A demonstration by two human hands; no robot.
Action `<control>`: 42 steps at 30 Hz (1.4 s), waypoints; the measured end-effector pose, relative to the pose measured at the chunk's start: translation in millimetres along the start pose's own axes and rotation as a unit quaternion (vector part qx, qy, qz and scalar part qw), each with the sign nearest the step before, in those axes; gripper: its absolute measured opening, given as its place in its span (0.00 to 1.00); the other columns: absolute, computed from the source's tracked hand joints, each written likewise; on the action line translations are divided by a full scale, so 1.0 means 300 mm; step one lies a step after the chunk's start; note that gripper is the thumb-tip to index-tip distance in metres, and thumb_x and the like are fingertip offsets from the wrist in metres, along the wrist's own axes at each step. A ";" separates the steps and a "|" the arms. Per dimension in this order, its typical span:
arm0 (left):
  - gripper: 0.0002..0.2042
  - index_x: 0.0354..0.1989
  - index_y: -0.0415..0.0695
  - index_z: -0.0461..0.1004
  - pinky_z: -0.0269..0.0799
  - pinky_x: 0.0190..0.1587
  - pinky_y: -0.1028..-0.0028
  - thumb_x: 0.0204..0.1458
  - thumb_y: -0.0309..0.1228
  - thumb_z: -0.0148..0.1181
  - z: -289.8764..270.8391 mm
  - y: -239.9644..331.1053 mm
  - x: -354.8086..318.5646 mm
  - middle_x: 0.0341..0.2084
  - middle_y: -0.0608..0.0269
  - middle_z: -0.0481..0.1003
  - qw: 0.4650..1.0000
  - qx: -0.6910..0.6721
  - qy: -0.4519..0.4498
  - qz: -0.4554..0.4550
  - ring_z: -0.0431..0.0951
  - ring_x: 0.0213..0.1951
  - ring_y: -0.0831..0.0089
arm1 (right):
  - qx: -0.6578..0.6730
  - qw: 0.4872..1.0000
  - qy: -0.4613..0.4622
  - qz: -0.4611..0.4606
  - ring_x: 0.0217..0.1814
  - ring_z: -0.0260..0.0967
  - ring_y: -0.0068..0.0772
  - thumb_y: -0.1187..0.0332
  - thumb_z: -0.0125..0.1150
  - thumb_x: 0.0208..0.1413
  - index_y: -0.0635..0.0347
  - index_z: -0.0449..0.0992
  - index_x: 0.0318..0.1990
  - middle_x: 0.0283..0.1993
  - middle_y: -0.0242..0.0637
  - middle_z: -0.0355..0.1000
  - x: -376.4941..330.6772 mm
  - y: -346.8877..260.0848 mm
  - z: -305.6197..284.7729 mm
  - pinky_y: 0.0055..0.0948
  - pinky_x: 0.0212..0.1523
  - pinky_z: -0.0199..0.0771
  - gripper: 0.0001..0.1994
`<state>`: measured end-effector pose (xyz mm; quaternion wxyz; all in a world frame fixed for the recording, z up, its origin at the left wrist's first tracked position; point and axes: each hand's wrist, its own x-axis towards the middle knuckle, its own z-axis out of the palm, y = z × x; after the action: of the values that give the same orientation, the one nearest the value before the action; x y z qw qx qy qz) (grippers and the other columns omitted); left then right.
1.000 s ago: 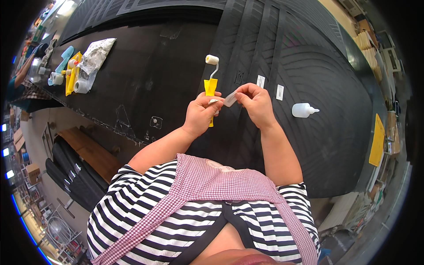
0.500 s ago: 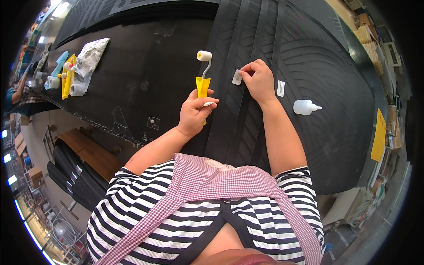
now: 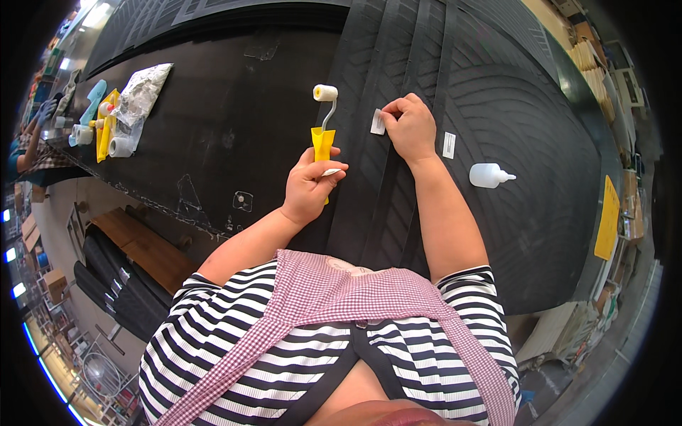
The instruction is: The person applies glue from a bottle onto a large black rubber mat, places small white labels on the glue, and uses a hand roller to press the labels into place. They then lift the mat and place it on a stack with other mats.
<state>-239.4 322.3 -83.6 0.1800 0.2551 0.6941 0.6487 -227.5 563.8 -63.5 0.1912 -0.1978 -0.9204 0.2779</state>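
Note:
My left hand (image 3: 310,186) is closed round the yellow handle of a small paint roller (image 3: 323,142), its white roller head pointing away from me. A small white piece (image 3: 331,172), perhaps a label, sits under that hand's thumb. My right hand (image 3: 412,129) pinches the edge of a white label (image 3: 378,121) lying against a black, ribbed rubber-like strip (image 3: 369,170). Just right of this hand, a second white label (image 3: 449,145) lies on the black patterned sheet (image 3: 526,234). Farther right, a white squeeze bottle (image 3: 490,175) rests on its side.
At the left of the black table (image 3: 241,92) lie a silvery plastic bag (image 3: 145,92), a yellow packet (image 3: 106,131) and white rolls (image 3: 119,147). A yellow sheet (image 3: 607,219) hangs at the right edge. Another person (image 3: 32,153) stands at the far left, beyond dark rolled material (image 3: 114,273).
My right hand has shifted slightly left, its fingertips still at the label's edge. The left hand keeps hold of the roller in nearly the same place.

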 end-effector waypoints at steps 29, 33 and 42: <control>0.08 0.39 0.38 0.83 0.72 0.51 0.72 0.61 0.29 0.61 0.037 0.180 -0.022 0.57 0.59 0.69 0.945 -0.266 -0.089 -0.169 0.72 0.53 0.71 | 0.284 0.951 -0.098 0.067 0.33 0.74 0.27 0.70 0.72 0.52 0.59 0.65 0.44 0.34 0.37 0.74 -0.471 -0.228 -0.096 0.24 0.33 0.73 0.19; 0.12 0.50 0.38 0.78 0.73 0.52 0.75 0.63 0.32 0.58 0.063 0.156 -0.053 0.47 0.63 0.75 0.882 -0.356 -0.148 -0.272 0.77 0.45 0.75 | 0.414 0.900 -0.090 0.101 0.40 0.78 0.35 0.69 0.72 0.53 0.57 0.55 0.64 0.42 0.43 0.75 -0.524 -0.225 -0.067 0.28 0.41 0.77 0.35; 0.08 0.40 0.34 0.81 0.74 0.54 0.74 0.61 0.25 0.59 -0.032 0.087 -0.049 0.62 0.50 0.69 0.946 -0.215 -0.132 -0.203 0.77 0.54 0.70 | 0.359 0.920 -0.051 0.147 0.40 0.71 0.23 0.73 0.64 0.59 0.57 0.68 0.66 0.46 0.38 0.73 -0.597 -0.231 -0.101 0.22 0.41 0.73 0.26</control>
<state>-230.0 306.6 -58.2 0.4485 0.1477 0.5449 0.6929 -79.2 439.7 -42.8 0.1591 -0.2345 -0.7280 0.6242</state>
